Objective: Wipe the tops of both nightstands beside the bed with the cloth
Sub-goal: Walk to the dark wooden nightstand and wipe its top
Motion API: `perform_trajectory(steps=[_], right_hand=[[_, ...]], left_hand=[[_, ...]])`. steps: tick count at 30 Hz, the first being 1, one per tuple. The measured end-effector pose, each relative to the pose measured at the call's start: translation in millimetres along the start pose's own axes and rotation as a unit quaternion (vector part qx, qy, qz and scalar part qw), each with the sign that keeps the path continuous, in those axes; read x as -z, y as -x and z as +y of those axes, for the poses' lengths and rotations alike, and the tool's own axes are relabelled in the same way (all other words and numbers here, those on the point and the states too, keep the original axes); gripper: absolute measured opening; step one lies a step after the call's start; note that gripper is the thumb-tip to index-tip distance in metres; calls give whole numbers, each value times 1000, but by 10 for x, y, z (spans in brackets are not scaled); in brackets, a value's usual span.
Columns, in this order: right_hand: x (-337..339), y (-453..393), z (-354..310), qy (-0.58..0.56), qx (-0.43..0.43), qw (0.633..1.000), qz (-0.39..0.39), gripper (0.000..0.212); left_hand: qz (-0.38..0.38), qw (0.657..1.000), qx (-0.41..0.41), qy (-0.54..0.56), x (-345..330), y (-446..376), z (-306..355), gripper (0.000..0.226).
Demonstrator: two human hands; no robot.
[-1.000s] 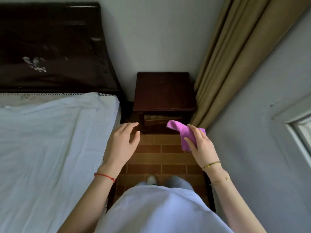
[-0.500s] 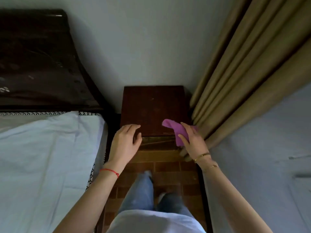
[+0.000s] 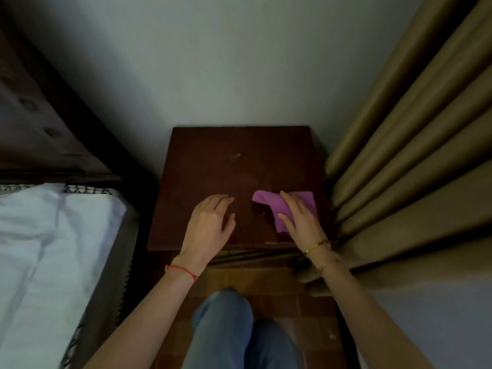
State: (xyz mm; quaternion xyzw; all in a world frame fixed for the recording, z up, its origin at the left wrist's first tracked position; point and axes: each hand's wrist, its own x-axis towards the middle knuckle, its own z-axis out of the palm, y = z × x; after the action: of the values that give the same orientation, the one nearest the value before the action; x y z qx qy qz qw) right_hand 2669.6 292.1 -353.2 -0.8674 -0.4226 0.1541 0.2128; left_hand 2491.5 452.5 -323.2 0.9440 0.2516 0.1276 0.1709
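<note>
Both hands have come forward over the dark brown wooden nightstand (image 3: 239, 166) at centre frame, which a second ago stood well ahead of them. Now the right hand (image 3: 299, 222) holds the folded purple cloth (image 3: 277, 209) in curled fingers at the top's lower right, though whether the cloth is flat on the wood I cannot tell. At lower centre the left hand (image 3: 210, 227) lies relaxed, fingers loosely spread, holding nothing. A small pale speck (image 3: 236, 156) sits near the back of the top. Risk: a sweep to the right could snag the tan pleated curtain (image 3: 399, 155) just beside the nightstand, or a short pass may miss the far corners. The second nightstand is out of view.
</note>
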Motion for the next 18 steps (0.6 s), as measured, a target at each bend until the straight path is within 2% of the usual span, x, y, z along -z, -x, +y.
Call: perform_trajectory(steps=[5,11,14,18], right_hand=[[-467,-251,396,85,95,991,32,62],[-572,-111,457,163,181,969,32,66],[-476,-107,657,162,182,969,34,70],[-351,-461,809,209,98,972,35,70]], left_hand=[[34,999,-2,-19,-714,-137,-388,46],[92,995,-22,-21,-1082,-182,-577,52],[107,994,-23,-3,-1124,-197,-604,56],[107,994,-12,6,-1111,-195,-597,55]])
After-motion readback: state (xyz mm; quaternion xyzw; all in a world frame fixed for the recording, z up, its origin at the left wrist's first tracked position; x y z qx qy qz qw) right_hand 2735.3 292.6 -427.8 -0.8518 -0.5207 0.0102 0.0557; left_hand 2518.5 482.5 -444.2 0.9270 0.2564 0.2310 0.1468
